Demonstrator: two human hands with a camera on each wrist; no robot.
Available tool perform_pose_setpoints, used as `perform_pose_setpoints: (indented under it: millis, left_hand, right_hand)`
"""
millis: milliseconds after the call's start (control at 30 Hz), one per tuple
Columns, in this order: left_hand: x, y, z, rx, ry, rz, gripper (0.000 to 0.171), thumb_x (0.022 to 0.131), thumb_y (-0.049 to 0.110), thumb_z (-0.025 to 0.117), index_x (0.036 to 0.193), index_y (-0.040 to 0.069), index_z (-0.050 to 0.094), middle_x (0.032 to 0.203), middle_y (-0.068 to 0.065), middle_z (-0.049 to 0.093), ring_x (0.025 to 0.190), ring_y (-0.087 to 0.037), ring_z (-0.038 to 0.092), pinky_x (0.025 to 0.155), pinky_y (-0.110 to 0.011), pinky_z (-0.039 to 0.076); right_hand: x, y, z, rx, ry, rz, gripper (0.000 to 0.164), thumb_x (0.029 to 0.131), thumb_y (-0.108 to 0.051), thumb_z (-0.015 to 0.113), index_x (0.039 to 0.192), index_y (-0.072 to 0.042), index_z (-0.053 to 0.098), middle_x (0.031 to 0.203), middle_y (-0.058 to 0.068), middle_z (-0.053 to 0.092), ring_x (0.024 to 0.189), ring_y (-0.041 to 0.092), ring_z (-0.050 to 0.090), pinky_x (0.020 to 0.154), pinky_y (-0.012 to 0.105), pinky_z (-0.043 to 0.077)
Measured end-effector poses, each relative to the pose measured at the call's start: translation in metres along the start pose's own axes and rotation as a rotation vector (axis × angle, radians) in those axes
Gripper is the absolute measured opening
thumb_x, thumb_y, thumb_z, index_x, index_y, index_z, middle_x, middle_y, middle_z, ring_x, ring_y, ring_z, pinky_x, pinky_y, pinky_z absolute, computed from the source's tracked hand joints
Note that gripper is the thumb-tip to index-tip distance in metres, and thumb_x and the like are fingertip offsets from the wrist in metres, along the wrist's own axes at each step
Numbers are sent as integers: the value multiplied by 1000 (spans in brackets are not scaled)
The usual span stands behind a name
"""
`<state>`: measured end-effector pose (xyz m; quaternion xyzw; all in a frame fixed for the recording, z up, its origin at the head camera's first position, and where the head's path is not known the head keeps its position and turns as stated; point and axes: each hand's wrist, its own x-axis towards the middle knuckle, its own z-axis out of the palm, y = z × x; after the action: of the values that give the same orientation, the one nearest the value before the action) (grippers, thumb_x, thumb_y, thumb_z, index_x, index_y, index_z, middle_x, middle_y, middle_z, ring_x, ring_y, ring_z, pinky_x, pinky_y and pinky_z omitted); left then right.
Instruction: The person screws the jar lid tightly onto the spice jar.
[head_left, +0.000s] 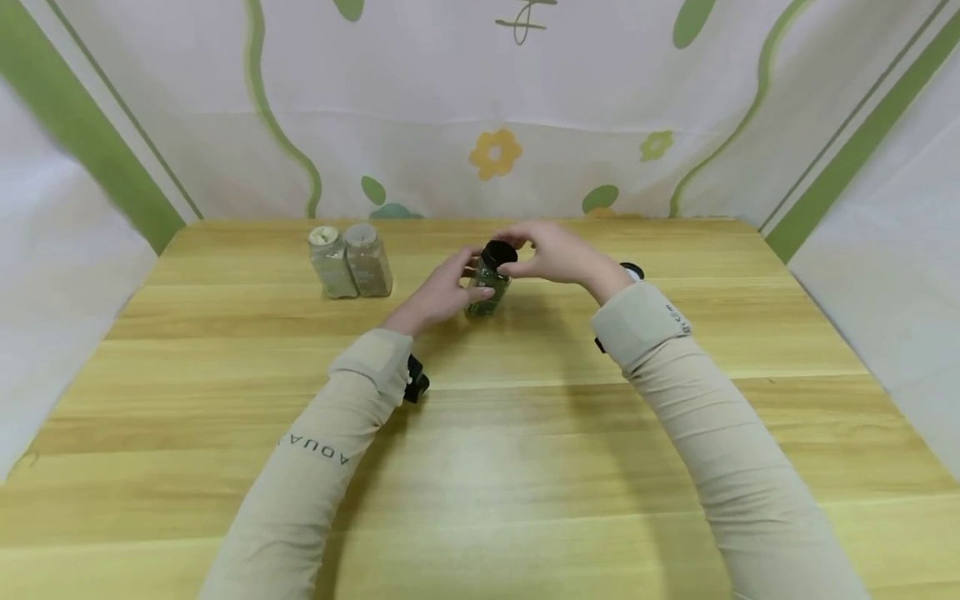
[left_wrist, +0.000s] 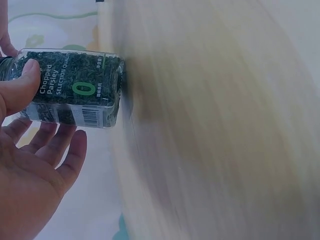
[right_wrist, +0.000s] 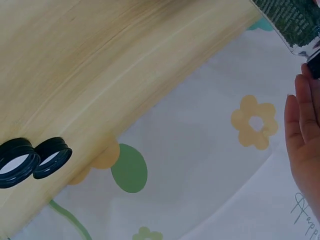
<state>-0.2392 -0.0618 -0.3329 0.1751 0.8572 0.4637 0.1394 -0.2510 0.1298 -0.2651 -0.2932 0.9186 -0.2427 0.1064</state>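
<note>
A glass jar of chopped parsley stands near the back middle of the table, dark green flakes showing through its walls. My left hand holds it, thumb on the label side and fingers around the other side. On the jar's mouth sits a black lid. My right hand pinches this lid between thumb and fingers from the right. In the right wrist view, the fingers of the right hand reach the lid's edge, partly out of frame.
Left of my hands, a jar with pale contents and a jar with brownish contents stand side by side without black lids. Two black lids lie near the table's back edge, right of my right hand. A printed curtain hangs behind the table.
</note>
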Motion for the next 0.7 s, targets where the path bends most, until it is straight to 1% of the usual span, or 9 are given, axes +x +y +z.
perform_pose_setpoints:
  millis: [133,300,367,433,500,567,633,700]
  left_hand:
    - [1,2,0,18,3,9,60,94,19,60,146,13,31,146,-11,40,135,-28,41,110,-48,39]
    - [1,1,1,24,16,36,57,94,17,61,144,10,33,144,-13,42,132,-30,43,108,-47,42]
    - [1,2,1,25,18,40,57,94,17,61,143,9,34,143,-14,42,132,-31,44,107,-47,42]
    - [1,2,1,26,17,40,57,94,16,61,143,8,34,143,-14,41,132,-31,43,107,-47,42]
    - [0,3,1,27,17,34,57,94,17,62,143,9,34,143,-14,41,132,-31,43,107,-47,42]
    - [0,3,1,30,17,29,57,94,18,62,143,9,34,143,-14,41,132,-31,42,108,-47,42]
    - [-1,4,1,38,16,27,57,94,18,62,143,9,35,143,-13,42,132,-31,42,108,-47,41]
    - [-1,4,2,47,16,25,57,94,19,62,142,9,35,142,-13,43,132,-30,43,108,-46,41]
  right_hand:
    - [1,0,-2,-24,14,36,49,88,-28,69,131,-6,57,120,13,64,117,27,55,104,47,42]
    - [3,-4,-1,-63,29,87,50,88,-35,68,129,-7,59,118,12,65,115,26,57,101,45,45]
    - [4,-5,2,-86,52,99,47,88,-37,68,124,-7,61,113,11,66,107,25,60,95,42,48]
    - [5,-5,5,-121,87,101,43,87,-40,68,115,-7,65,103,11,68,94,24,61,84,38,50]
    - [6,-6,8,-160,131,96,40,86,-43,68,106,-7,67,93,9,68,82,21,60,74,33,49]
    - [6,-5,11,-188,162,87,39,86,-44,68,99,-7,68,86,8,67,74,20,57,67,31,46]
    - [6,-4,12,-175,167,80,40,85,-44,69,99,-7,67,87,9,67,76,21,57,69,32,47]
    - [5,-2,12,-143,143,64,42,85,-41,70,107,-5,66,97,11,67,87,24,60,78,35,49]
